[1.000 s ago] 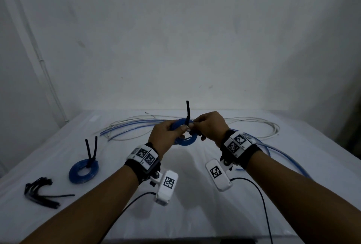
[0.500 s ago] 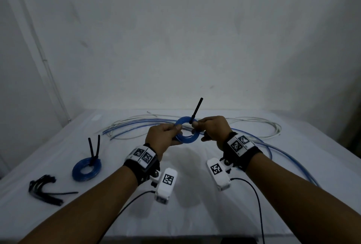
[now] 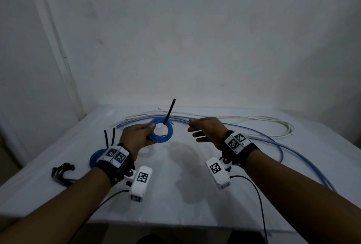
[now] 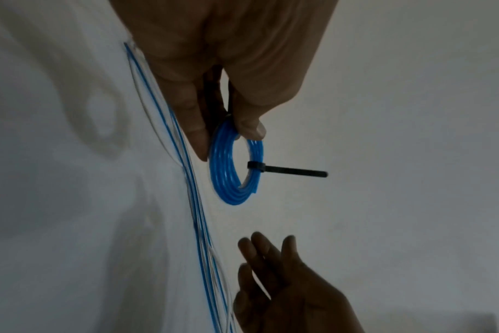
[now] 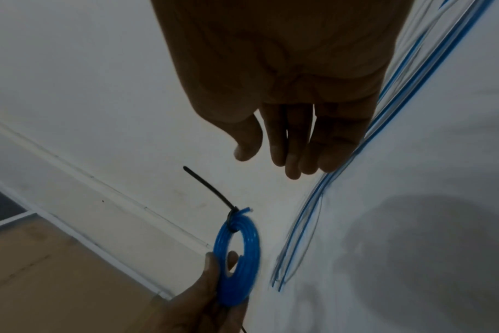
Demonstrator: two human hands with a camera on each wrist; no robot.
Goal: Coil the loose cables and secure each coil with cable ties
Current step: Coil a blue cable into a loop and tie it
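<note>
My left hand (image 3: 143,133) (image 4: 228,126) pinches a small blue coil (image 3: 163,133) (image 4: 228,180) (image 5: 237,254) between thumb and fingers and holds it above the table. A black cable tie (image 3: 169,111) (image 4: 288,173) (image 5: 211,191) is cinched round the coil, its tail sticking up and away. My right hand (image 3: 197,131) (image 5: 282,155) hangs to the right of the coil with relaxed fingers, holding nothing. Loose blue and white cables (image 3: 254,132) (image 4: 185,175) (image 5: 342,180) lie across the back and right of the table.
A second blue coil (image 3: 95,158) with two upright black tie tails lies at the left, partly behind my left wrist. A bundle of spare black cable ties (image 3: 62,173) lies at the front left. The white table (image 3: 185,195) meets a wall behind.
My right hand has let go of the tie tail and moved off to the right, its fingers relaxing. My left hand has carried the coil slightly left.
</note>
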